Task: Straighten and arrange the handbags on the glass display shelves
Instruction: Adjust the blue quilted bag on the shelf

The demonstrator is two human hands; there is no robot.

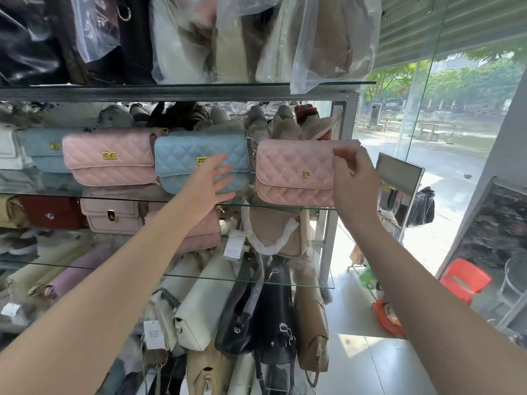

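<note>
A row of quilted handbags stands on a glass shelf (285,206) at chest height. My right hand (353,178) grips the right end of a pink quilted bag (293,172) with a gold clasp, at the shelf's right end. My left hand (212,181) is spread flat, fingers apart, against the lower right corner of a light blue quilted bag (188,158) beside it. Further left stand another pink quilted bag (108,161) and a second blue bag (42,149), partly hidden behind it.
Bags wrapped in clear plastic (256,38) fill the shelf above. Lower glass shelves hold a mauve bag (114,215), a tan bag (279,232), cream and black bags. A glass wall (427,124), a standing mirror (399,178) and a red stool (464,277) are on the right.
</note>
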